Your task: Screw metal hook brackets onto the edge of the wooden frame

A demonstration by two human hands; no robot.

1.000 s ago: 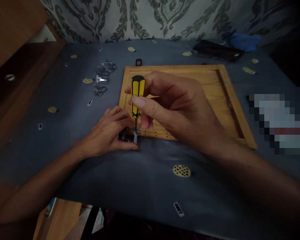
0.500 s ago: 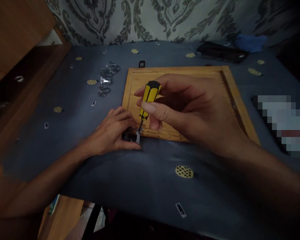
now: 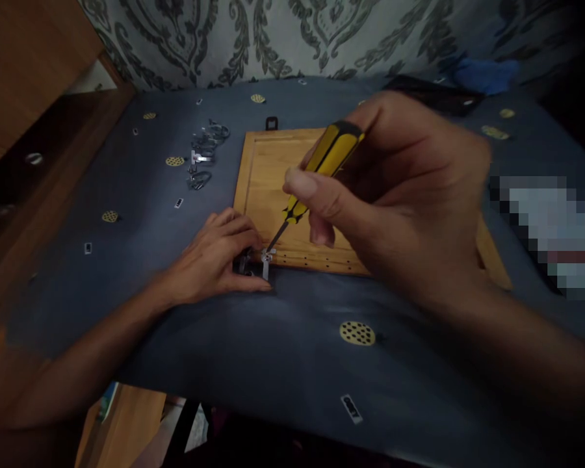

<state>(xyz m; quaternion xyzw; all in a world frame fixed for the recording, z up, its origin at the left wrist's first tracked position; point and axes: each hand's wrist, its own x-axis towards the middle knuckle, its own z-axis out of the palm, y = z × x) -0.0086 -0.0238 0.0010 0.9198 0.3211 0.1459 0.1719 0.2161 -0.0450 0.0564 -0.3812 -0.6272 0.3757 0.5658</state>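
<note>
My right hand (image 3: 409, 188) grips a yellow-and-black screwdriver (image 3: 322, 162) between thumb and fingers. The shaft slants down to the left, and its tip meets a small silver metal fitting (image 3: 266, 265), which has a narrow arm. This fitting sits at the near left corner of a framed wooden panel (image 3: 277, 169), beside a row of small dark holes. My left hand (image 3: 214, 257) is closed around the fitting and that corner, thumb along the near side and fingers above. Its fingertips are partly hidden. Whether the tip sits in a screw head is too small to tell.
Several loose metal fittings (image 3: 202, 158) lie left of the panel on the dark patterned tablecloth (image 3: 141, 175). A small dark loop (image 3: 272, 123) shows behind the panel. A black case (image 3: 436, 97) and a blue cloth (image 3: 487, 75) lie at the back right. A pixelated object (image 3: 550, 227) is at right.
The screwdriver has tilted, its handle swinging right and up, nearer the camera, while its tip stays at the fitting. My right hand moved with it. My left hand holds its place.
</note>
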